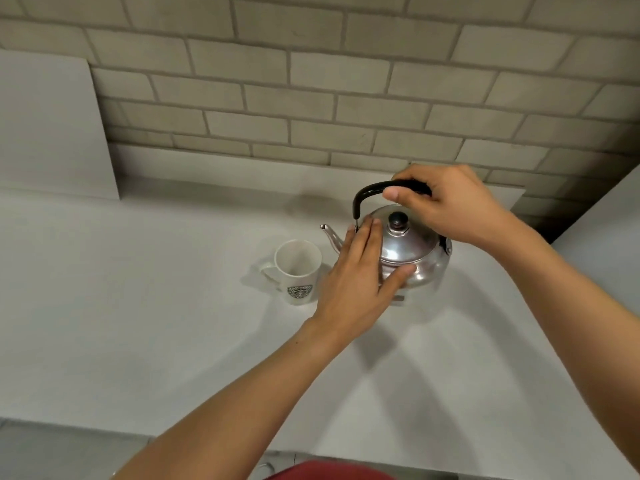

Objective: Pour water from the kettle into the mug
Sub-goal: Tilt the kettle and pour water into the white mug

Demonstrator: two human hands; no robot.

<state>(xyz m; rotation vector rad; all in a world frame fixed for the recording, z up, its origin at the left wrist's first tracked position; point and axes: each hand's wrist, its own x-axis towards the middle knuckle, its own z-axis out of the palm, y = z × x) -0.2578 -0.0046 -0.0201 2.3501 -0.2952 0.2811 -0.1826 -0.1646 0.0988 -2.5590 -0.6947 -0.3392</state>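
A shiny steel kettle (412, 249) with a black lid knob and a black arched handle stands on the white counter, its spout pointing left toward a white mug (298, 268). The mug is upright with a green round logo, its handle to the left, and looks empty inside. My right hand (450, 202) is closed around the top of the kettle's handle. My left hand (360, 271) lies flat against the kettle's left front side, fingers straight and thumb under its belly, partly hiding the spout's base.
A white counter (138, 306) runs to a brick-patterned wall (311, 81). A pale panel (52, 126) leans at the back left, and another white surface rises at the right edge (609, 230). The counter's front edge lies at the bottom of the view.
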